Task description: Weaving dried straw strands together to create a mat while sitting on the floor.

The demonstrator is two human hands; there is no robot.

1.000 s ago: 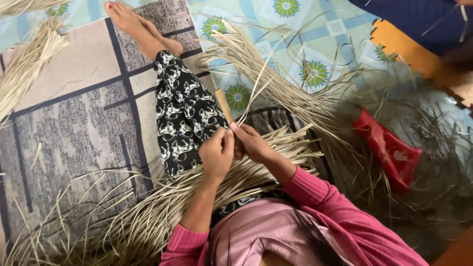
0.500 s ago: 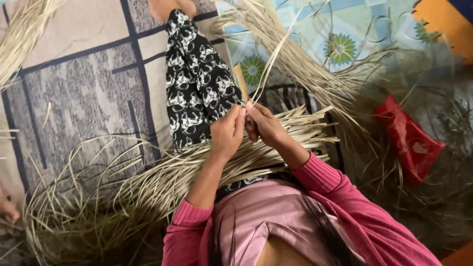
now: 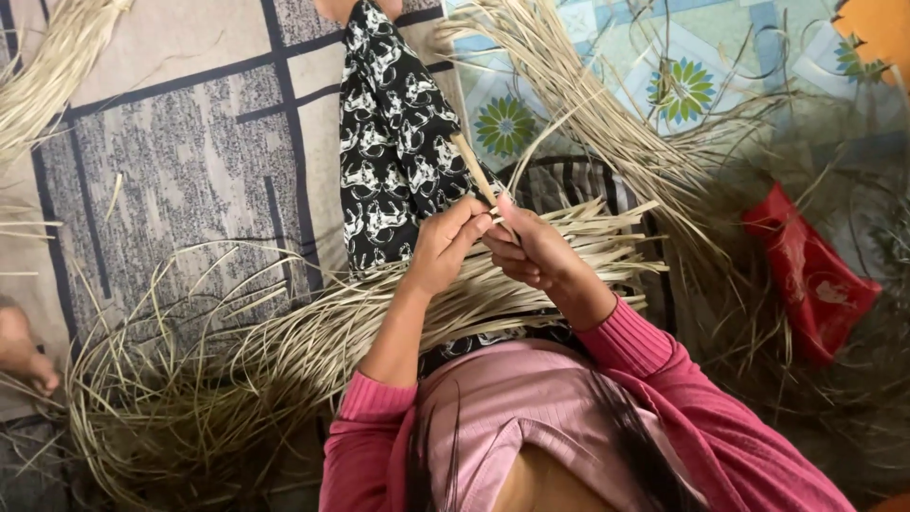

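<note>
My left hand [image 3: 444, 248] and my right hand [image 3: 533, 251] meet over my lap, fingertips pinched together. They grip a thin pale reed strip [image 3: 550, 142] that rises up and to the right. A tan wooden stick [image 3: 471, 169] pokes up from between the fingers, and which hand holds it I cannot tell. Under my hands a thick bundle of dried strips [image 3: 360, 327] lies across my lap and over my leg in black-and-white patterned trousers [image 3: 393, 142].
Loose strips curl in a heap [image 3: 161, 408] at the lower left, and more fan out [image 3: 607, 114] at the upper right. A red plastic packet [image 3: 808, 275] lies at the right. Another person's foot [image 3: 21, 349] shows at the left edge. A patterned mat [image 3: 161, 190] covers the floor.
The view has tilted down, so my foot has slid to the top edge. Both hands stay pinched together on the strip, shifted slightly right in view.
</note>
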